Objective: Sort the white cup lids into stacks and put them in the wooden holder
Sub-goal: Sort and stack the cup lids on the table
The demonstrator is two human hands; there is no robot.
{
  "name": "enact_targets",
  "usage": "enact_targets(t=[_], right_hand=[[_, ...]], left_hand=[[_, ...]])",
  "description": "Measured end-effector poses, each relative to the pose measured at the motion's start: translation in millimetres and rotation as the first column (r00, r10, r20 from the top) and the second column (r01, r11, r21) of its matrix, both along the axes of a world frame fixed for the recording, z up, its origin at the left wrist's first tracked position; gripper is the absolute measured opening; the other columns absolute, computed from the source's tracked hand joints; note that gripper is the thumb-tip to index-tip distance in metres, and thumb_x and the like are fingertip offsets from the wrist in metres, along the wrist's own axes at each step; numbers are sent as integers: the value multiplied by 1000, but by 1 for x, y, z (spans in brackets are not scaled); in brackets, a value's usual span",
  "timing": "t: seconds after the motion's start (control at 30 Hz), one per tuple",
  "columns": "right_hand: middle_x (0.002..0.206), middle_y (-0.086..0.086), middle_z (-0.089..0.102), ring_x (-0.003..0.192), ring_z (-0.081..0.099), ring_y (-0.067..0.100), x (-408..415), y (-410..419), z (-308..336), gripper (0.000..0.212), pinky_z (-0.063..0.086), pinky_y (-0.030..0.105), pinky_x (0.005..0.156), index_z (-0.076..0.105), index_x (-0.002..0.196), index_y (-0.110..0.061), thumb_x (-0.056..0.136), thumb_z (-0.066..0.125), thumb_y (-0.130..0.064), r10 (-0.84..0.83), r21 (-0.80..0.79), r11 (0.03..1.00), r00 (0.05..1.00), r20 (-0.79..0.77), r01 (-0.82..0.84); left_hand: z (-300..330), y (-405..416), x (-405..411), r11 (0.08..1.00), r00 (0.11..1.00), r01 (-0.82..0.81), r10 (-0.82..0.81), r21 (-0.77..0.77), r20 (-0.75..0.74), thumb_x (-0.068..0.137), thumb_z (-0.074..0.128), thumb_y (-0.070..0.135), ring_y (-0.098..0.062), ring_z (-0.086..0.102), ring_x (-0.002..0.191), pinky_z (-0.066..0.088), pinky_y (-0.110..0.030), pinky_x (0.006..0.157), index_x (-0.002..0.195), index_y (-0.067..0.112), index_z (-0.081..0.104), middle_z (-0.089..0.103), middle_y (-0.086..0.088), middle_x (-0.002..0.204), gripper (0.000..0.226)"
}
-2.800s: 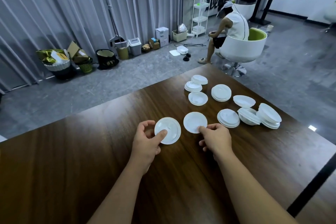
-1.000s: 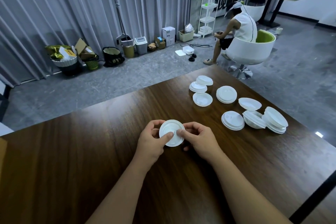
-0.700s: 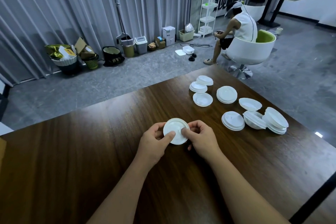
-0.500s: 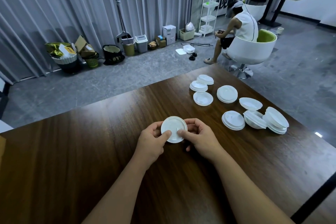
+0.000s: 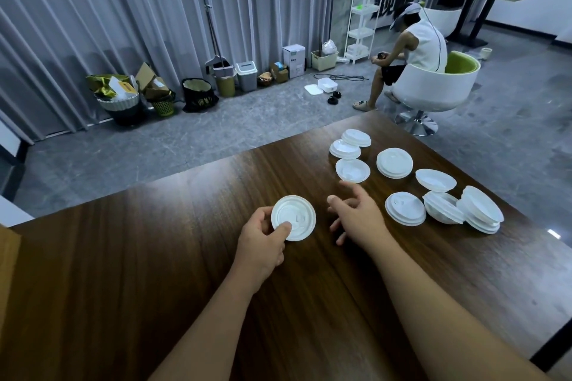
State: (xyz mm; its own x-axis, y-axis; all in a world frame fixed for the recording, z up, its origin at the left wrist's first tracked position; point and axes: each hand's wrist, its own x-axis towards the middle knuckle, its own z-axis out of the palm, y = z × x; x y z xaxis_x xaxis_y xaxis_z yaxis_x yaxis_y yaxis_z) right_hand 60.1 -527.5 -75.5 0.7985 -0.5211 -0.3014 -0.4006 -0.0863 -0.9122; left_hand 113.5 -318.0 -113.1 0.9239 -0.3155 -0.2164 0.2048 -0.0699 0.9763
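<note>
A small stack of white lids (image 5: 293, 221) is held just above the table (image 5: 154, 272) by the left hand (image 5: 263, 244), the thumb laid on the top face and the fingers curled under the far rim. The right hand (image 5: 360, 219) hangs released beside it, fingers loosely spread, nothing grasped, pointed toward the loose lids (image 5: 353, 170) further out. Those are scattered singly and in short piles across the table's far right part, some dome up and some turned over. No wooden holder can be seen. The lids look thin, moulded and very light, likely springy and not brittle; a hard squeeze would probably buckle them. The smooth faces may slip against each other, so a stack is best pinched at the rim from opposite sides, thumb over the top. Overturned lids will probably need flipping before they nest.
</note>
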Motion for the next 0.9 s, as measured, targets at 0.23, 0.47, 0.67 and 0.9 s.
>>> enact_targets(t=[0.23, 0.47, 0.67, 0.9], right_hand=[[94, 11, 76, 56, 73, 22, 24, -32, 9, 58, 57, 29, 46, 43, 158, -33, 105, 65, -28, -35, -221, 975, 981, -192, -9], [78, 3, 76, 55, 70, 15, 6, -19, 8, 31, 54, 25, 47, 66, 101, -22, 102, 66, -53, -50, -324, 946, 983, -176, -10], [99, 7, 71, 58, 72, 19, -14, -2, 5, 19, 60, 28, 55, 59, 106, -30, 101, 76, -26, 45, -206, 977, 999, -4, -45], [99, -1, 72, 63, 77, 17, -5, 23, -2, 34, 59, 22, 53, 56, 110, -40, 96, 82, -24, 138, -200, 971, 990, 36, -128]], left_hand=[[1, 1, 1, 999, 1000, 2, -3, -46, -19, 99, 74, 18, -6, 53, 53, 43, -23, 47, 113, 35, 66, 76, 6, 90, 24], [-1, -1, 1, 997, 996, -71, 69, 32, 54, 101, 70, 23, -8, 60, 53, 54, -25, 53, 120, 38, 61, 75, 11, 89, 26], [3, -9, -1, 987, 988, -151, 148, 57, 53, 97, 69, 12, -12, 74, 65, 60, -28, 53, 138, 35, 59, 71, 5, 117, 48], [8, -6, -3, 999, 999, -35, 35, -9, 0, 107, 65, 30, -18, 82, 85, 63, -30, 57, 138, 43, 61, 81, 6, 105, 34]])
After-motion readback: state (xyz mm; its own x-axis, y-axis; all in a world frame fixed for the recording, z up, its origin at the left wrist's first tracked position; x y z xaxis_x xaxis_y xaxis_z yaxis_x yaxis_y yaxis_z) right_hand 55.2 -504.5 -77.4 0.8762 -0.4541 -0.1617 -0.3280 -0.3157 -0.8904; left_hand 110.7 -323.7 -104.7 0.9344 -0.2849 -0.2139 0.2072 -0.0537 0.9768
